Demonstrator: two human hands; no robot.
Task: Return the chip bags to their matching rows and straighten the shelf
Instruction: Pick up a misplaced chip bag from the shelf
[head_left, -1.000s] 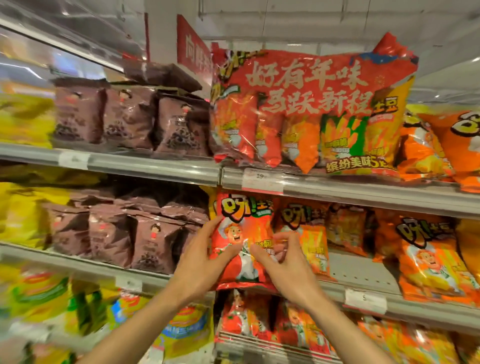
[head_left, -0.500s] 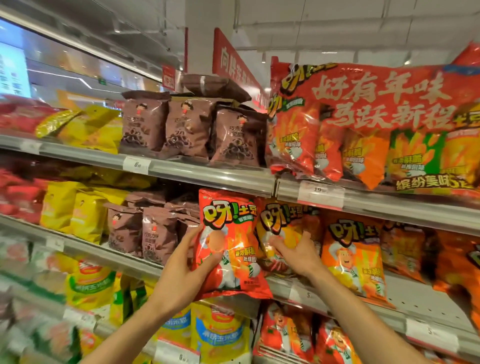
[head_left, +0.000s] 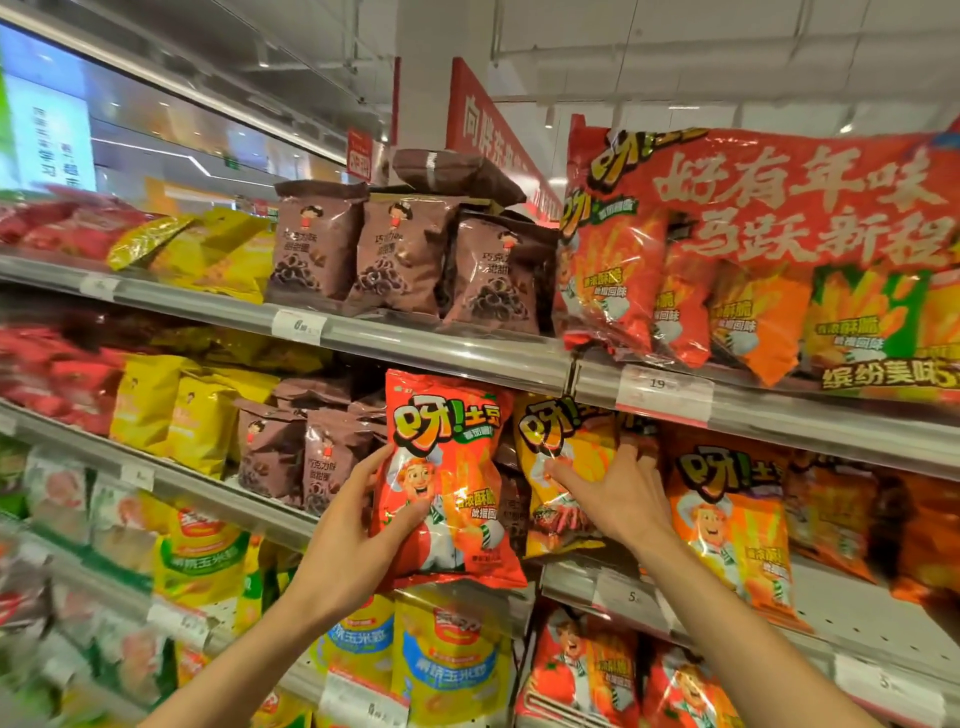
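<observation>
A red chip bag (head_left: 452, 467) with a cartoon chef is held upright in front of the middle shelf by my left hand (head_left: 358, 540), which grips its left edge. Just to its right, my right hand (head_left: 618, 499) lies spread on a yellow-orange chip bag (head_left: 558, 467) standing on the middle shelf; whether it grips the bag I cannot tell. An orange bag (head_left: 727, 525) of the same brand stands further right. Brown bags (head_left: 311, 457) fill the row to the left of the red bag.
The middle shelf rail (head_left: 618, 587) carries price tags. Above, brown bags (head_left: 405, 254) and a large red multipack (head_left: 763, 249) stand on the upper shelf. Yellow bags (head_left: 171, 410) and red bags sit further left. More bags (head_left: 452, 660) fill the lower shelf. A bare shelf patch (head_left: 852, 618) shows at right.
The view has swung left and moved closer. My left hand has pulled the red bag forward and upright, off the row. My right hand has shifted right onto the yellow-orange bag.
</observation>
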